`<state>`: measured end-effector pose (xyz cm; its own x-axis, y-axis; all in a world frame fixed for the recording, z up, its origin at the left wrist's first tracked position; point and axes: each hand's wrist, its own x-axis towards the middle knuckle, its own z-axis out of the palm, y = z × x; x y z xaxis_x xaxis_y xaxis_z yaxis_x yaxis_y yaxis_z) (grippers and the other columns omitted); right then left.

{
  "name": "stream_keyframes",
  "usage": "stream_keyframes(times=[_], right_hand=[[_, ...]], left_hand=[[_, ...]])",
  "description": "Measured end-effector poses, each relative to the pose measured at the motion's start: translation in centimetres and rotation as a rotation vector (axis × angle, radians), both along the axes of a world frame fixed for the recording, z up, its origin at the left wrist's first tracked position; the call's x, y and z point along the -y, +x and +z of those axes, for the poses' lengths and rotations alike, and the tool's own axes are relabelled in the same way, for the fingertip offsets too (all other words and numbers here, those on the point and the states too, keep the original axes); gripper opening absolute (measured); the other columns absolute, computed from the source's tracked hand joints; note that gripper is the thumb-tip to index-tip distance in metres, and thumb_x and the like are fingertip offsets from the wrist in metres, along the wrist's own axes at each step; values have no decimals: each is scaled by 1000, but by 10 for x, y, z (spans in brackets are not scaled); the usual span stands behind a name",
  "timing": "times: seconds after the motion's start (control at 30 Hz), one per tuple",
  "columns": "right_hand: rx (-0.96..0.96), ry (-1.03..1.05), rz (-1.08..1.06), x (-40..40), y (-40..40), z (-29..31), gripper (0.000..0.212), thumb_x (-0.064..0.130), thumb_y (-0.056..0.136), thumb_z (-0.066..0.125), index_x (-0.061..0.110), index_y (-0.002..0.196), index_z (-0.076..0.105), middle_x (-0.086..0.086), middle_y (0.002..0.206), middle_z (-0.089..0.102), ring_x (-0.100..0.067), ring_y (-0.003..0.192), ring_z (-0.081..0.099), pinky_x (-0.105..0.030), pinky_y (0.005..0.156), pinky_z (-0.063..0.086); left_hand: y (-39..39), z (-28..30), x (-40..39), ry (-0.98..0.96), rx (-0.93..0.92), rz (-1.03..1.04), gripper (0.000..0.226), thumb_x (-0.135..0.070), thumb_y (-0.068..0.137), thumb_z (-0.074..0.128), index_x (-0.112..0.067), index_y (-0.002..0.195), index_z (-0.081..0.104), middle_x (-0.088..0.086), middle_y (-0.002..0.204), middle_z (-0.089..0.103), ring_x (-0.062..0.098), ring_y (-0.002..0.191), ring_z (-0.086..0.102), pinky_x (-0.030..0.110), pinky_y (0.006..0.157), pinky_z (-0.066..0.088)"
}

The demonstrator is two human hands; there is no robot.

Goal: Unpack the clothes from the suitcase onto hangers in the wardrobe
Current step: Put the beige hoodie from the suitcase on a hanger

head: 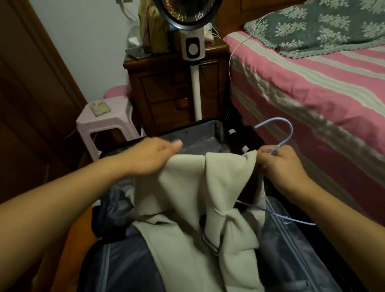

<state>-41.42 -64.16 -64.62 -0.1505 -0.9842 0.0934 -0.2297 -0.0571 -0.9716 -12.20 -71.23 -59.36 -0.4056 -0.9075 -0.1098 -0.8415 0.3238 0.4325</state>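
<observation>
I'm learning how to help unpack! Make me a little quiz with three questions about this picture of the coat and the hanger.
1. True or false: the right hand holds the light blue wire hanger by its neck.
2. What does the left hand grip?
A. the white remote on the pink plastic stool
B. the cream fabric coat
C. the black and white standing fan
3. Fill in: the coat hangs over the open dark ______ on the floor.

Key
1. True
2. B
3. suitcase
</observation>
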Motion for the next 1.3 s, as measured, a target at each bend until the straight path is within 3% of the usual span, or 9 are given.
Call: stream_keyframes(times=[0.17, 0.37, 0.47, 0.67, 0.83, 0.93, 1.07, 1.2, 1.3], right_hand=[[-239, 65, 180, -3, 37, -13, 37, 10, 93, 58, 10, 59, 43, 6, 49, 43, -8, 49, 38, -30, 54, 35], [-702, -114, 126, 5, 68, -48, 21, 36, 95, 61, 16, 92, 59, -1, 89, 61, -21, 87, 51, -41, 75, 44], [-678, -212, -46, 5, 79, -60, 20, 34, 99, 53, 16, 90, 54, -5, 89, 57, -27, 85, 53, -39, 70, 39], [-902, 22, 740, -38, 89, -116, 50, 59, 81, 53, 22, 112, 64, 2, 103, 67, -18, 101, 58, -38, 99, 43], [-793, 236, 786, -50, 93, -135, 70, 40, 79, 70, 29, 140, 38, 11, 94, 62, -19, 96, 57, -32, 96, 43], [-804, 292, 825, -45, 89, -136, 56, 40, 71, 66, 38, 124, 49, 8, 103, 63, -23, 99, 60, -33, 84, 47], [-1085, -346, 836, -59, 105, -124, 21, 37, 72, 65, 23, 84, 53, 2, 100, 50, -23, 98, 48, -35, 86, 37], [-902, -19, 982, -77, 110, -118, 26, 27, 84, 62, 19, 97, 40, 5, 83, 55, -22, 94, 57, -21, 117, 14], [-1148, -5, 912, -55, 66, -129, 46, 33, 77, 62, 20, 117, 42, 8, 93, 59, -18, 106, 59, -46, 122, 6]], left_hand=[[-26, -23, -36, 213, 145, -198, 68, -62, 101, 27, -12, 97, 73, 1, 99, 72, 8, 88, 66, 27, 84, 49], [31, -84, -54, 135, -79, -124, 20, -37, 104, 52, -29, 100, 70, -10, 105, 71, 9, 96, 64, 18, 82, 47], [69, -122, -45, -37, 11, 93, 14, -48, 102, 46, -52, 94, 57, -7, 107, 70, 19, 100, 63, 34, 81, 48], [87, -141, -38, 94, -239, 221, 20, -33, 103, 54, -23, 97, 70, -11, 97, 71, 11, 99, 65, 36, 90, 51], [85, -143, -33, 182, -372, 277, 21, -34, 101, 58, -22, 92, 72, -13, 89, 72, 11, 93, 65, 36, 87, 49], [80, -138, -34, 139, -399, 219, 16, -37, 99, 60, -29, 98, 73, -6, 104, 70, 16, 105, 63, 39, 98, 47], [75, -132, -39, -47, -308, 195, 19, -18, 104, 53, -17, 114, 69, 2, 104, 55, 17, 102, 54, 22, 87, 35], [93, -123, -42, -171, -353, 227, 23, -16, 105, 50, -18, 119, 68, -3, 111, 67, 12, 106, 60, 18, 83, 41], [102, -112, -43, -191, -428, 279, 20, -20, 106, 50, -24, 114, 67, -11, 105, 68, -4, 94, 60, 3, 76, 39]])
